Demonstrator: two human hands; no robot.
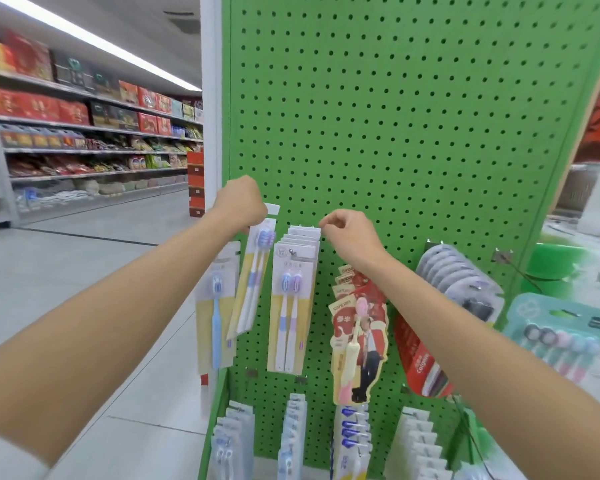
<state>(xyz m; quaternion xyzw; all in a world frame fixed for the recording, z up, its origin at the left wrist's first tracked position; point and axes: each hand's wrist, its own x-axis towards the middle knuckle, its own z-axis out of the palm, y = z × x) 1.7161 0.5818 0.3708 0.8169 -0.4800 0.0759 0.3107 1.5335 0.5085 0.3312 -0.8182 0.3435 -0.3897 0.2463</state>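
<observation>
Bare forearms reach in from both lower corners toward a green pegboard of painted sheet metal, punched with even rows of small round holes.

The left hand is raised at the board's left edge. Its grip is clamped on the top of a loose toothbrush pack, which hangs tilted from the fist just in front of the board, its foot swinging left. The pack is a long, thin card, pale yellow and white, with a clear glossy blister over two slim brushes.

The right hand hovers at the top right corner of a hanging stack of packs of the same kind, fanned on a wire hook. Thumb and forefinger are drawn together there, but I cannot tell whether they pinch the rear card, the hook, or nothing.

My reading is that the hanging step is under way: the loose pack has yet to go on a peg. The next move likely calls for levelling the card, lining its small punched hole with the hook's tip and sliding it back, with the right hand steadying the stack.

Beside these hang a single blue brush pack, red printed cards and a red toothpaste box.
</observation>
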